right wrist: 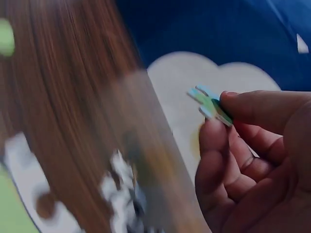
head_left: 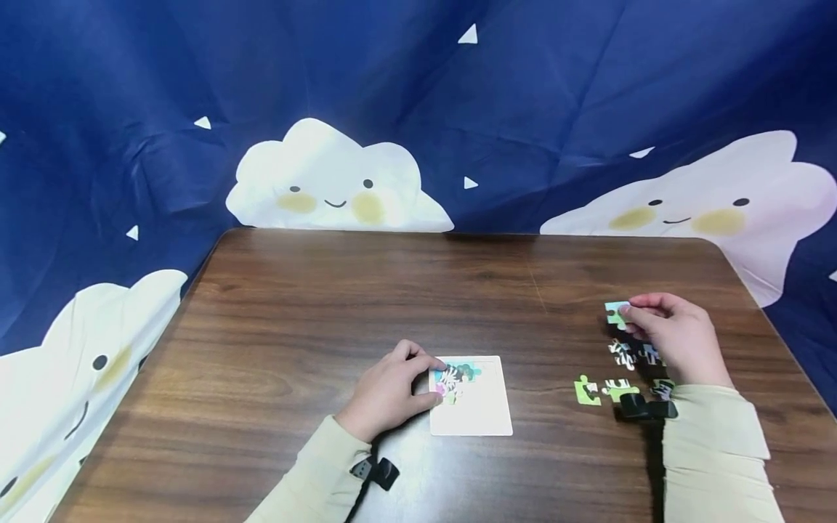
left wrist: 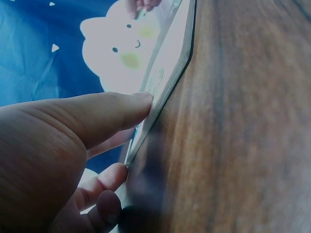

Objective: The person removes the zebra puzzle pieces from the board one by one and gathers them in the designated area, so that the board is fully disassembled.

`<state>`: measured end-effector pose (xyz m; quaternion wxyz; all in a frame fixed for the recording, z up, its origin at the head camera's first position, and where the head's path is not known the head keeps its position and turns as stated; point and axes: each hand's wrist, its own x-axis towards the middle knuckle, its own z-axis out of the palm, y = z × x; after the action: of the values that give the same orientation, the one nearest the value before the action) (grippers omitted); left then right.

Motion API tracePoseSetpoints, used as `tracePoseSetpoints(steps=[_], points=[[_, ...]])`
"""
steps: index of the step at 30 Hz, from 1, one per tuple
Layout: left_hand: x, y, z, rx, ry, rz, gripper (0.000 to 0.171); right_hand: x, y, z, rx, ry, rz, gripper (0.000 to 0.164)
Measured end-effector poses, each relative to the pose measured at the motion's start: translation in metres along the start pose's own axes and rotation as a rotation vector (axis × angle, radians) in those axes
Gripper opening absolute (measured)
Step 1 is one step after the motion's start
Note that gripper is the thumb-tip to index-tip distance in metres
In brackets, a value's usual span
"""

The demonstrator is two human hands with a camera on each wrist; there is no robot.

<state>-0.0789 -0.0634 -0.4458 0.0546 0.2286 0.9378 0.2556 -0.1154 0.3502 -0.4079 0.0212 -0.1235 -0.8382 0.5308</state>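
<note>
My right hand (head_left: 680,334) pinches a green and light-blue puzzle piece (head_left: 616,314) between thumb and fingertips. In the right wrist view this puzzle piece (right wrist: 210,104) shows edge-on, held up over the table. My left hand (head_left: 392,388) holds the left edge of a white square puzzle board (head_left: 480,410), thumb and index finger resting on it. Joined pieces with a zebra picture (head_left: 451,378) fill its upper left part. In the left wrist view the thumb (left wrist: 121,109) presses on the board's edge and other fingers bend at its corner.
Several loose puzzle pieces lie right of the board, among them a green piece (head_left: 586,392), another green and white one (head_left: 617,391) and a black-and-white one (head_left: 623,354). Some are partly under the right hand. The brown wooden table (head_left: 294,312) ends at a blue cloud-print curtain (head_left: 510,87).
</note>
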Motion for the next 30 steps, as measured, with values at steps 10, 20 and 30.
tracePoseSetpoints(steps=[10, 20, 30], points=[[-0.001, 0.000, 0.002, 0.002, 0.009, 0.016, 0.041, -0.016, -0.033, 0.059, 0.043, -0.131, -0.171, 0.027], [0.002, 0.000, -0.005, 0.006, 0.012, 0.017, 0.040, -0.038, -0.053, 0.112, -0.010, -0.320, -0.211, 0.018], [0.001, 0.001, -0.002, -0.002, -0.011, 0.005, 0.040, -0.052, -0.044, 0.140, -0.179, -0.402, -0.178, 0.009]])
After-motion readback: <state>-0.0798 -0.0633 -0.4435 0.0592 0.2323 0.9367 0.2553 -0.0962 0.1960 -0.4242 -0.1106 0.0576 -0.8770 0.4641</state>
